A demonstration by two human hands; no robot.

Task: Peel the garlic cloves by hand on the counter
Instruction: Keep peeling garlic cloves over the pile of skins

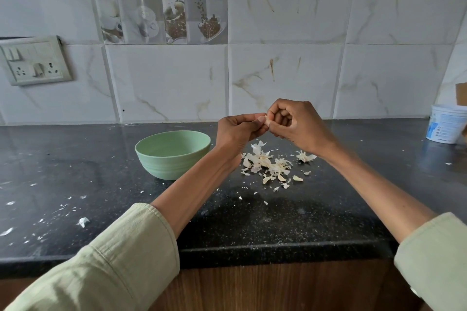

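My left hand (236, 131) and my right hand (297, 125) meet above the black counter (75, 171), fingertips together. Between them they pinch a small pale garlic clove (263, 119), mostly hidden by the fingers. Below the hands lies a heap of papery garlic skins (267, 164), with a separate clump of garlic skin (305, 156) to its right. A light green bowl (173, 154) stands on the counter just left of my left forearm; its visible inside looks bare.
A white plastic tub (446, 124) stands at the far right of the counter by the wall. A switch and socket plate (35, 60) is on the tiled wall at left. Small skin flakes are scattered over the counter's left side.
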